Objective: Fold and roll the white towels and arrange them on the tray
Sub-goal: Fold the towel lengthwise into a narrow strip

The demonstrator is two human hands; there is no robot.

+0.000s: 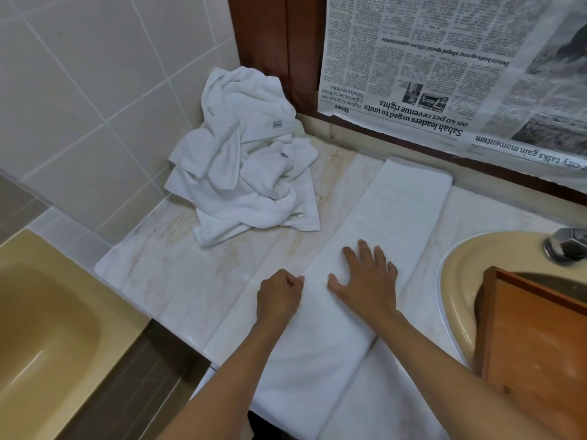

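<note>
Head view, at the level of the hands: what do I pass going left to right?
Yellow bathtub → left hand → right hand → sink rim → wooden tray. The folded towel spans both hands, so it is left out.

The newspaper (444,74) hung upside down at the far right bears the word "Home" and the headlines "Sabah leaders urged to unite on 40 pct revenue rights", "Debate heats up over alleged special officers appointments" and, cut off, "talks gain momentum". The tag (277,124) on the crumpled towels (247,185), far left, is too small to read.
</note>
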